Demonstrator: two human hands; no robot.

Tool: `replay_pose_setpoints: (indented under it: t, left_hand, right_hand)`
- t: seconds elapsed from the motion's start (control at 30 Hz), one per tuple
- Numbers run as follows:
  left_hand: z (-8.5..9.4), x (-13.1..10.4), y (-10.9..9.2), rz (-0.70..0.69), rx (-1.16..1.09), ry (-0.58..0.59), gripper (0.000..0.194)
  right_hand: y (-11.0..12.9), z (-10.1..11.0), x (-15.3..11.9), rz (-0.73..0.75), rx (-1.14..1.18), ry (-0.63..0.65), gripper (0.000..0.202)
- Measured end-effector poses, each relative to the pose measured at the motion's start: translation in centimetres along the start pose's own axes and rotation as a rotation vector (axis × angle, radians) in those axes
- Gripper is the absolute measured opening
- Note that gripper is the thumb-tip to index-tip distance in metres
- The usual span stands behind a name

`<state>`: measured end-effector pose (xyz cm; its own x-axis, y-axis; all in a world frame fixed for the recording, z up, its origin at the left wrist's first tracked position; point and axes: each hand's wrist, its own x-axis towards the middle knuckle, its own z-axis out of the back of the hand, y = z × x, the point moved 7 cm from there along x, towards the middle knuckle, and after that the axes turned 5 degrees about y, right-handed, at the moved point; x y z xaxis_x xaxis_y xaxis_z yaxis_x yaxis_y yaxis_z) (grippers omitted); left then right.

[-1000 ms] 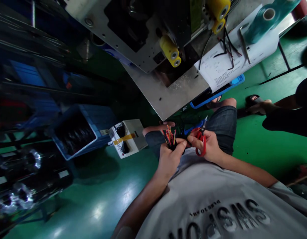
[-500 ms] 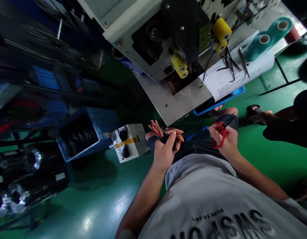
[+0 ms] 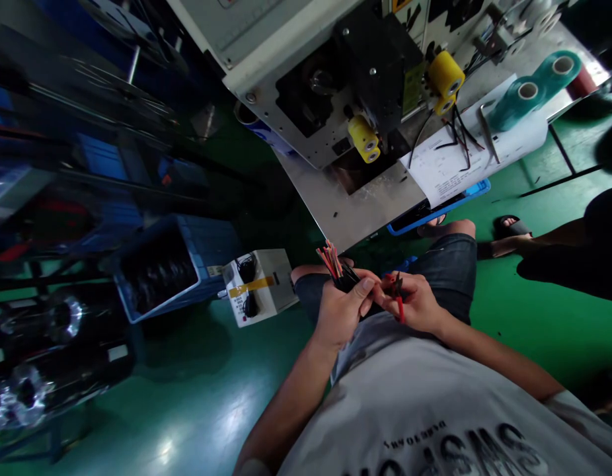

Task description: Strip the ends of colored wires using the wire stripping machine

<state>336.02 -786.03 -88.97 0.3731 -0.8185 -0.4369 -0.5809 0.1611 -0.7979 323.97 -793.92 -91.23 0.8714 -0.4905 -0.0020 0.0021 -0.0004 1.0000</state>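
Note:
A bundle of black cables (image 3: 346, 277) with red, orange and pale wire ends fanned at the top is gripped in my left hand (image 3: 342, 311), over my lap. My right hand (image 3: 419, 305) is closed on red-handled scissors (image 3: 400, 307), whose dark blades show above the fingers. The fingertips of both hands meet beside the cable bundle. What is pinched between them is too small to make out.
A machine (image 3: 306, 99) with yellow rollers stands on a metal table (image 3: 360, 211), beside paper and teal rolls (image 3: 521, 99). A blue tray (image 3: 439, 210) sits below the table edge. At left are a white box (image 3: 260, 287) and blue crate (image 3: 207, 251). Another person's foot (image 3: 514, 226) is at right.
My right hand has moved left with the scissors and now touches my left hand. The cable bundle has shifted slightly right, and the view has shifted a little.

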Motion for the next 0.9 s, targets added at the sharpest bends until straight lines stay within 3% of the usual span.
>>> replay_pose_setpoints:
  t: [0.2,0.4,0.5,0.63,0.8,0.9]
  left_hand:
    - [-0.3,-0.3,0.3,0.001,-0.032,-0.073,0.031]
    - [-0.3,-0.3,1.1,0.034,0.008,-0.083,0.032]
    - [0.3,-0.5,1.5,0.048,0.086,-0.103,0.035]
    - [0.3,-0.6,1.5,0.087,0.220,-0.070,0.040]
    - [-0.1,-0.8,1.8,0.136,0.302,-0.029,0.044]
    - [0.0,-1.0,1.6,0.152,0.274,-0.053,0.040]
  right_hand:
    - [-1.4,0.0,-0.5,-0.014,0.026,-0.149,0.028]
    - [-1.6,0.2,-0.3,-0.069,0.052,-0.021,0.035]
    - [-1.9,1.7,0.0,-0.161,0.124,-0.013,0.039]
    - [-1.5,4.7,0.8,-0.284,0.194,-0.186,0.046]
    - [0.2,3.7,2.6,-0.301,0.304,-0.050,0.055]
    - [-0.1,3.0,2.5,-0.330,0.380,-0.032,0.058]
